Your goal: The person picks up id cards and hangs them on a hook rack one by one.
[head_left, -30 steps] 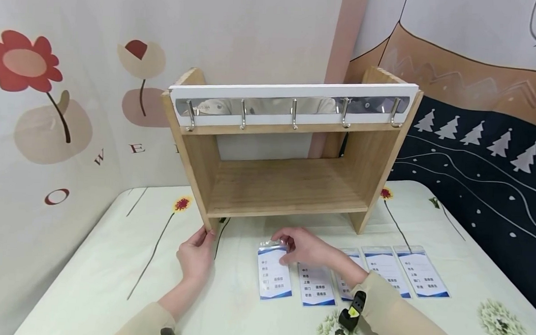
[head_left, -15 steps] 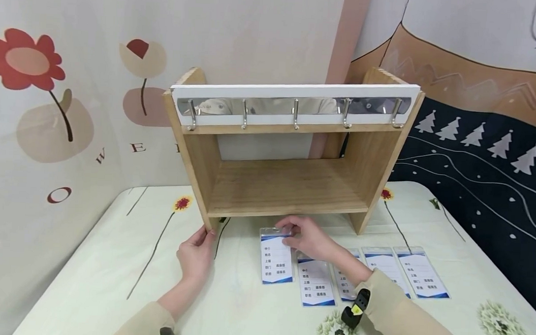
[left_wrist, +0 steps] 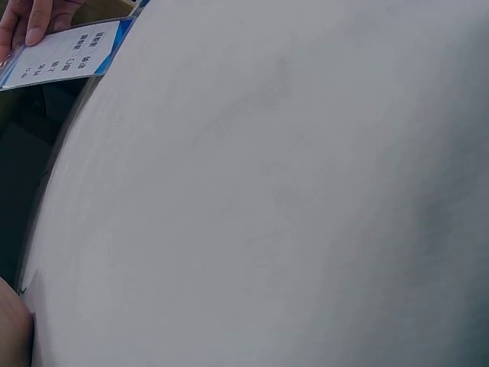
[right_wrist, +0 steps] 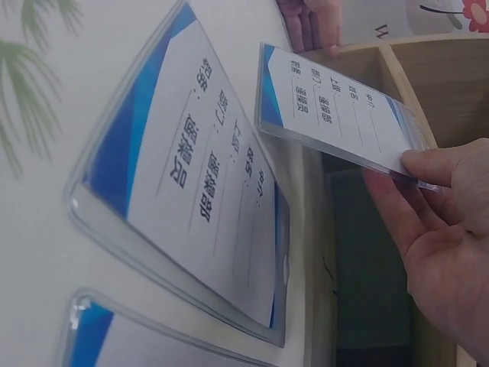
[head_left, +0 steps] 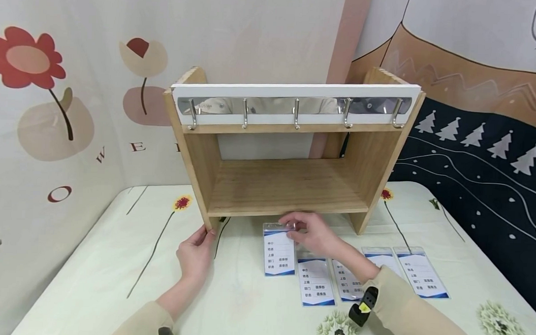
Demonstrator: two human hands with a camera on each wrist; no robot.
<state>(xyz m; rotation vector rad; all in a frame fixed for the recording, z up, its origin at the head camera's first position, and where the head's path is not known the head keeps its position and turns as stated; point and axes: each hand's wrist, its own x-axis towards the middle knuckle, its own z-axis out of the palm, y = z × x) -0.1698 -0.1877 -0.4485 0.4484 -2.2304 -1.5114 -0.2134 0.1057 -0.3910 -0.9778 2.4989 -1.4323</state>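
Observation:
My right hand [head_left: 312,233] pinches the top right corner of a clear-sleeved ID badge [head_left: 278,252], white with blue corners. In the right wrist view that badge [right_wrist: 336,107] is raised off the table, with the thumb [right_wrist: 435,164] on its face. My left hand [head_left: 196,253] grips the bottom front corner of the left side panel of a wooden shelf [head_left: 289,185]. Across the shelf's top front runs a white strip carrying several metal hooks [head_left: 296,114]. More badges [head_left: 317,282] lie in a row on the table, partly covered by my right forearm.
A pale flowered cloth [head_left: 95,280] covers the table. Behind it hang a flower-print curtain [head_left: 264,34] and, on the right, a dark curtain [head_left: 480,175] with trees. The rightmost badge [head_left: 421,274] lies flat on the cloth.
My right hand has moved the pinched badge away from me, up towards the shelf's lower board and slightly right. The left hand stays on the shelf's corner.

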